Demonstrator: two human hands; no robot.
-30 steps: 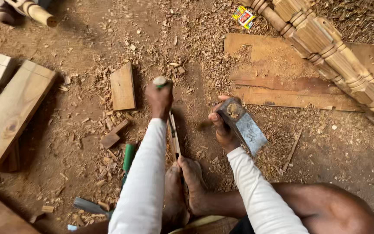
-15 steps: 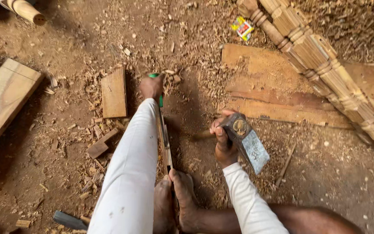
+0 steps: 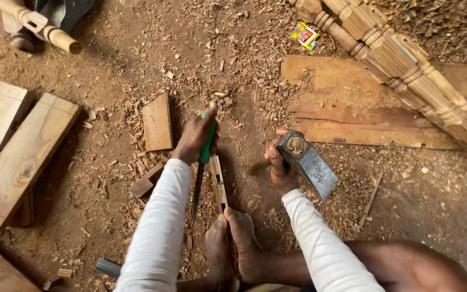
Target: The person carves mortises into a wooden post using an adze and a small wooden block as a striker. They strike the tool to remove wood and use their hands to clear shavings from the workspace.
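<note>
Chisel [image 3: 205,148] with a green handle sits in my left hand [image 3: 194,136], fist wrapped tight round it, its dark blade running down towards me; hammer [image 3: 306,164] is gripped in my right hand [image 3: 280,168], fingers closed on the wooden shaft, the blocky grey steel head raised just right of the chisel; the workpiece, a thin pale wooden strip [image 3: 220,184], lies on the dirt floor [image 3: 109,54] between both arms, long axis running away from me, its near end pinned under my bare feet [image 3: 233,249]; the chisel lies just beside the strip's left flank, roughly parallel to it; so the left hand is the nearer to the strip, and the hammer head stands apart to its right; chips and curled shavings [image 3: 152,162] litter the ground; a small flat board [image 3: 158,123] lies left of the chisel, rough planks [image 3: 17,157] towards the floor's left edge, turned ribbed posts [image 3: 406,59] in the far right corner
</note>
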